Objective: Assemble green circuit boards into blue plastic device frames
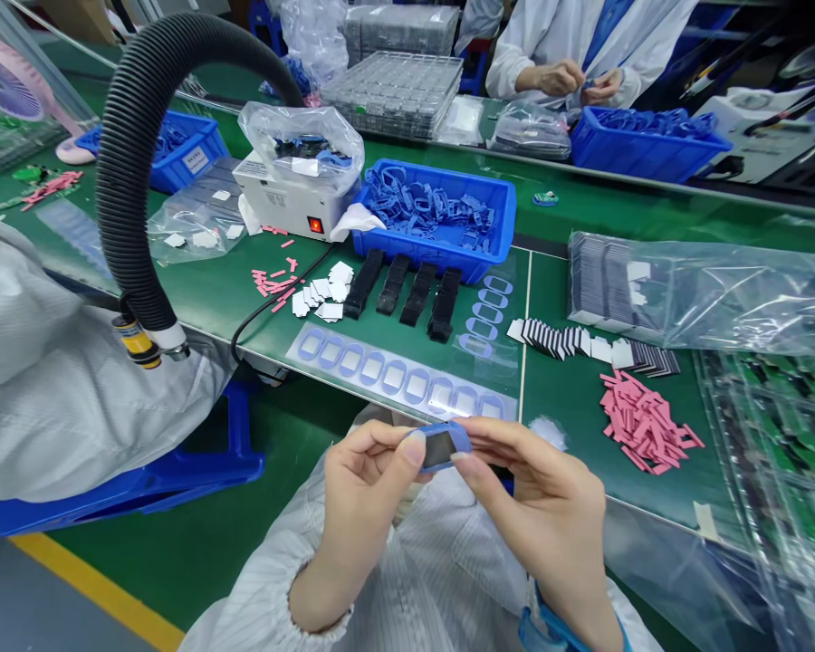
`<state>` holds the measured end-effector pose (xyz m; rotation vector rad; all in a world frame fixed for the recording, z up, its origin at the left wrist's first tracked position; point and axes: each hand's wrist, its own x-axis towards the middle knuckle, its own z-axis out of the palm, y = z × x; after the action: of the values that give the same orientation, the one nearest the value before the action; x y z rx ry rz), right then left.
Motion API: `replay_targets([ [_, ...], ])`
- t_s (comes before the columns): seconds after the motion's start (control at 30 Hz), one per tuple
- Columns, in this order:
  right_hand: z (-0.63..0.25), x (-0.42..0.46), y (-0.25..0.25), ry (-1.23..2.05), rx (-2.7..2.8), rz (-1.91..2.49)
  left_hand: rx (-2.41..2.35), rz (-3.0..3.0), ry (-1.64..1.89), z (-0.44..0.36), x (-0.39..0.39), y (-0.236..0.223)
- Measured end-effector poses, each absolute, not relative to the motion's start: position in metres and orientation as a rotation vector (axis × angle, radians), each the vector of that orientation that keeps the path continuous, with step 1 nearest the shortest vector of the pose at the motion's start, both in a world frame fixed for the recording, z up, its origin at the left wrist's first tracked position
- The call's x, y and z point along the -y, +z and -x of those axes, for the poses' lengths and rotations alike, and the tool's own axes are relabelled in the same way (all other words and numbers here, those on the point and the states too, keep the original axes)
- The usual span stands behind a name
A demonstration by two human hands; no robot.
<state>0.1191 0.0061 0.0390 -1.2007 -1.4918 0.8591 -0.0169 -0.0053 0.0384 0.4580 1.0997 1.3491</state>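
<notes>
Between both hands, just in front of the bench edge, is a small blue oval frame with a dark rectangular screen [440, 447]. My left hand [373, 489] pinches its left end, thumb on top. Fingers of my right hand [526, 489] grip the right end, with the thumb at its lower corner. What lies under the frame is hidden. Right behind it on the bench lies a clear strip of oval blue-rimmed stickers [394, 373]. A blue bin [509, 213] full of blue frames [435, 208] stands farther back, with black strips [417, 294] before it.
Pink strips [645, 421] and a row of dark-and-white pieces [563, 340] lie to the right. A black flexible hose [126, 181] arches over the left side, near a neighbour's sleeve [74, 362]. Across the bench, another person's hands [577, 81] work beside a blue bin [645, 158].
</notes>
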Motion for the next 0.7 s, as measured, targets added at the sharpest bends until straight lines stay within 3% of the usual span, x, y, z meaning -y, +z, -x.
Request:
replay_targets([
  [0.43, -0.113, 0.013, 0.031, 0.252, 1.645, 1.167, -0.942, -0.538, 1.457, 0.01, 0.018, 0.042],
  [0.7, -0.113, 0.004, 0.038, 0.695, 1.347, 1.111, -1.163, -0.934, 1.546, 0.014, 0.024, 0.043],
])
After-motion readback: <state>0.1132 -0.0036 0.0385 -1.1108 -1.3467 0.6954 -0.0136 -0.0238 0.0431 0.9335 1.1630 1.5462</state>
